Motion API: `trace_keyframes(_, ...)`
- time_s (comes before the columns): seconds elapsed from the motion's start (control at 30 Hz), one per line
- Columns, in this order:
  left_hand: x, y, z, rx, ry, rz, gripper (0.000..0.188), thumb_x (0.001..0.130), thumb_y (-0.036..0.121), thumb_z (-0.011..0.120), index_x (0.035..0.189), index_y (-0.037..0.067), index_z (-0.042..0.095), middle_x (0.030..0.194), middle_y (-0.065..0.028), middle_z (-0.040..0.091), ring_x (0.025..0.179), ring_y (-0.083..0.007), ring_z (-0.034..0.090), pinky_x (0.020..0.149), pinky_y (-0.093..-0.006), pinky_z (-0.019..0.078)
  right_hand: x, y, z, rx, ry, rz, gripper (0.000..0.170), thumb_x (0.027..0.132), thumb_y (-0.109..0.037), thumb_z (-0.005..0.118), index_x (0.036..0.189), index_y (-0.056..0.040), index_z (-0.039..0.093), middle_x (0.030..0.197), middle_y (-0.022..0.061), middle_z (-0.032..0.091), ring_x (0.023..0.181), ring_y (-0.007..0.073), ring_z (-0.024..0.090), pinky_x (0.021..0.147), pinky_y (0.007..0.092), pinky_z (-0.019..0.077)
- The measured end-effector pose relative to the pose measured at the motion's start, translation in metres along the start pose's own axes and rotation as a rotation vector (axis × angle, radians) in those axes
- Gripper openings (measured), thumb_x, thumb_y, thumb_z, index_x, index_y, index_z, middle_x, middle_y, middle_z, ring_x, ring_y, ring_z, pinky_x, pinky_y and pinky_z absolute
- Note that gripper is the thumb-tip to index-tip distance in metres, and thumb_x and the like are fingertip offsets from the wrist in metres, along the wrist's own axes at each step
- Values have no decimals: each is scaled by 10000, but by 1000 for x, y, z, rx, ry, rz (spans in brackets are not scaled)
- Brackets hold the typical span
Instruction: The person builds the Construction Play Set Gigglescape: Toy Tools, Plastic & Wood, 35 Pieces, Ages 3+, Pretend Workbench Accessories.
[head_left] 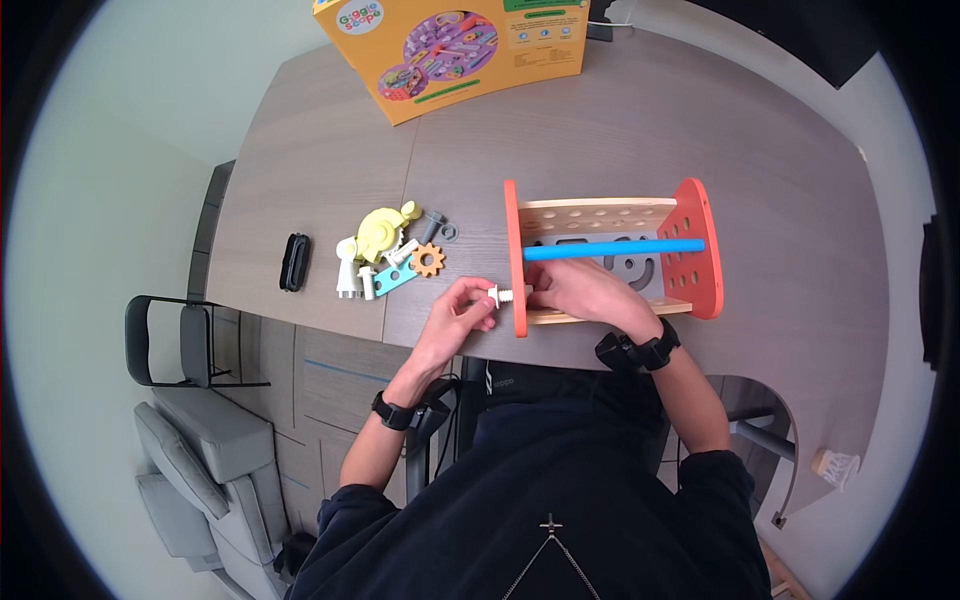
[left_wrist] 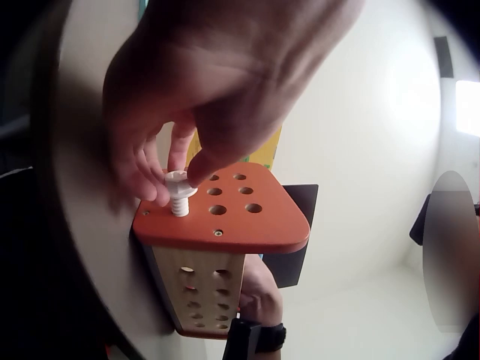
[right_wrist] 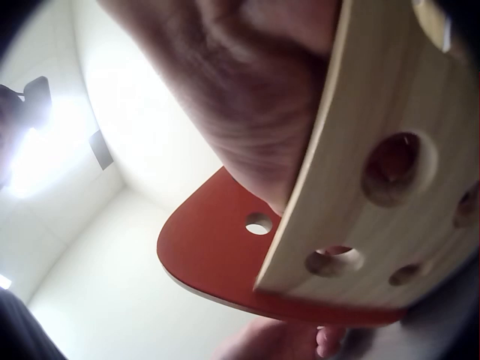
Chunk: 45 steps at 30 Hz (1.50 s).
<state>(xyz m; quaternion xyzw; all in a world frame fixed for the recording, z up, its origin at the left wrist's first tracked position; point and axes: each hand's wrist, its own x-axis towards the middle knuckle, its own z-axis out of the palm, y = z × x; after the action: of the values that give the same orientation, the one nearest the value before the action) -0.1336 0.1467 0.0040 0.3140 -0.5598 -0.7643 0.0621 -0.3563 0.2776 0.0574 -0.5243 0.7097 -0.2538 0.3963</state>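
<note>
My left hand (head_left: 463,313) pinches the head of a white toy bolt (left_wrist: 180,202) between thumb and fingers. The bolt's threaded end meets the outer face of the orange-red side panel (left_wrist: 255,232) of a wooden toy toolbox (head_left: 600,213), near the panel's lower corner. Inside the box, below its blue rod handle (head_left: 615,249), my right hand (head_left: 590,290) reaches to the inner face of that same panel, opposite the bolt. Its fingertips are largely hidden, and I cannot tell whether they hold something. The perforated wooden side (right_wrist: 375,217) covers them in the right wrist view.
Left of the box lie a yellow toy piece (head_left: 380,234), an orange gear (head_left: 428,260), a turquoise strip (head_left: 396,277), a grey bolt (head_left: 432,226) and several white pieces. A black case (head_left: 295,262) sits farther left. A yellow carton (head_left: 470,60) stands at the back.
</note>
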Motion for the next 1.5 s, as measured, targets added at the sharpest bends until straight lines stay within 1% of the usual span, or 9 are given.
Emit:
trace_keyframes(0.13,3,-2,-1,-128,-16,-34,259,1152,253,529,1258,32,615,1015,-36,663,837,-93,661,787,-246,556,1,3,2,25,-13,-2,320,950,-134,739,1198,58,675,987,167,772,912,277,758,833,402,586)
trace_keyframes(0.33,5,11,-3,60,-50,-248,339,1141,389,544,1121,59,617,911,-5,667,698,-69,632,592,-227,517,7,11,6,67,-40,21,336,963,-148,733,1238,36,676,991,156,774,914,258,755,846,393,584)
trace_keyframes(0.43,8,9,-9,141,-91,-270,369,1143,429,530,1107,75,627,928,1,675,745,-64,637,565,-216,508,6,4,3,77,-46,61,327,930,-141,756,1183,47,671,978,164,770,907,272,753,833,397,580)
trace_keyframes(0.77,4,12,-7,190,-102,-34,233,1069,185,673,1266,81,607,1151,-9,647,950,-75,643,719,-240,569,6,6,4,90,-19,38,311,908,-153,773,1125,47,675,923,149,749,860,268,728,801,396,567)
trace_keyframes(0.93,0,13,-6,176,-98,28,246,1077,190,651,1287,74,595,1221,-6,616,973,-88,651,729,-258,588,1,-8,-3,-24,-52,82,342,969,-182,724,1258,-3,683,911,107,714,824,220,673,804,388,556)
trace_keyframes(1.03,-1,19,-3,177,-32,-63,253,1128,294,558,1210,61,611,1114,-11,640,875,-86,655,650,-253,571,2,-4,-2,-33,-47,79,340,973,-188,717,1258,-6,681,891,99,694,806,216,650,785,389,545)
trace_keyframes(1.23,7,8,-7,362,-75,-185,469,1153,465,441,1048,51,634,860,12,647,643,-76,607,515,-257,484,1,-7,-3,-33,-56,90,337,975,-184,713,1260,-7,677,870,93,677,793,204,638,771,380,540)
trace_keyframes(1.33,10,4,-9,318,-98,-153,438,1153,450,456,1056,63,636,875,19,653,643,-64,603,507,-247,473,3,-2,0,-18,-46,76,336,973,-181,712,1258,-7,677,859,91,669,785,197,633,762,374,537)
trace_keyframes(1.5,4,16,-6,306,-129,-102,211,1134,273,550,1232,88,571,935,13,634,689,-51,599,504,-224,456,2,-5,-2,-38,-62,98,339,970,-184,711,1258,-8,678,849,85,660,774,196,620,754,376,531)
